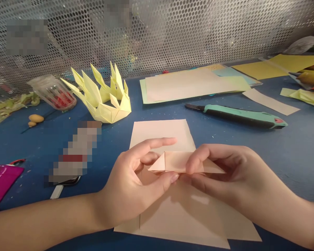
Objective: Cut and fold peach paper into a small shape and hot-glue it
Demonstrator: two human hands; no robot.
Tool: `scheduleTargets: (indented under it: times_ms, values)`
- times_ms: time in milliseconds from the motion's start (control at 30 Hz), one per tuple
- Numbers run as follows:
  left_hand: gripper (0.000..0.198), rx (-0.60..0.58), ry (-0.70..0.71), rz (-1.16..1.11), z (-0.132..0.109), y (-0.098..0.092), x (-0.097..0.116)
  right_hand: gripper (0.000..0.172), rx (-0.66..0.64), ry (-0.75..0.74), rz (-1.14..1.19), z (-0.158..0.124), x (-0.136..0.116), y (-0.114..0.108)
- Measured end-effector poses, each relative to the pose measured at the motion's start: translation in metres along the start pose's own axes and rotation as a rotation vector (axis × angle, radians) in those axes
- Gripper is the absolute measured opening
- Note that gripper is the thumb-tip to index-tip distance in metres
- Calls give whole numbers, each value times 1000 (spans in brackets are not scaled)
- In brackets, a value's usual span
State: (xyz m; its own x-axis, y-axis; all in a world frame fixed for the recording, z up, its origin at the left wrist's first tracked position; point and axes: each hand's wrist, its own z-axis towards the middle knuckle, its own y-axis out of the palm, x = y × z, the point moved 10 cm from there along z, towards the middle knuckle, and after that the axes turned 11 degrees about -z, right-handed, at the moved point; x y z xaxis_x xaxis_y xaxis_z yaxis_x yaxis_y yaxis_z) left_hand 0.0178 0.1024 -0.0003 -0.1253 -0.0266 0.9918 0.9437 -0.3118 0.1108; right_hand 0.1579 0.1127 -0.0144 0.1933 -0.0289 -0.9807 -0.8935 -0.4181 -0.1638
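Note:
Between my two hands is a small folded piece of pale pink paper, with a triangular corner fold at its left end. My left hand has its thumb against the lower edge and its index finger stretched above the paper. On the right end, my right hand pinches the paper between thumb and fingers, which hide part of it. Below both hands lie loose pale paper sheets, overlapping on the blue table.
Back left stand a yellow folded-paper crown and a tilted clear jar with red bits. A teal-handled cutting tool lies right. Behind it are stacked paper sheets. A perforated metal screen closes the back. A magenta packet lies left.

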Motion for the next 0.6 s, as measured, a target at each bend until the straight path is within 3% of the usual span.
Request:
scheduleTargets:
  times_ms: [167, 367, 600]
  values:
    - [41, 52, -80, -58, 1, -6, -6, 14, 29, -20, -27, -1, -2, -4]
    - [53, 96, -114, -107, 3, -7, -8, 10, 71, -19, -69, 1, -2, -9]
    - [64, 113, -175, -231, 0, -8, -12, 7, 81, -195, -126, -2, -20, -10]
